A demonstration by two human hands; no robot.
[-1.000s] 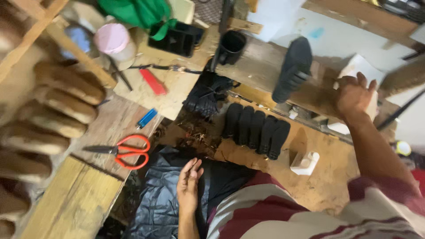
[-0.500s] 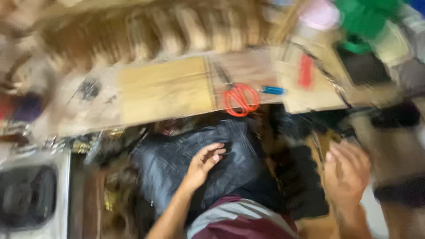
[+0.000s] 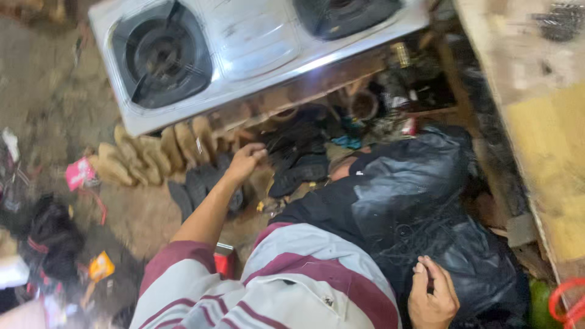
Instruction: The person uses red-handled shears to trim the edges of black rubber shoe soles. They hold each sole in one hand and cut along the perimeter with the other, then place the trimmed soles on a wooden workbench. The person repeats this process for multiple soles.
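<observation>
Down on the floor, the left hand reaches well out ahead of the body, its fingers curled over the top of a pile of black shoe soles lying just below the edge of a two-burner gas stove. Whether those fingers are pinched on a sole or only resting on one, I cannot tell. The soles lie forward and slightly right of that hand, their long axes slanting toward the stove; a row of tan soles stands just to its left. The right hand is much farther away, loosely curled and pressed against a black plastic bag near the lap, beside the wooden bench.
</observation>
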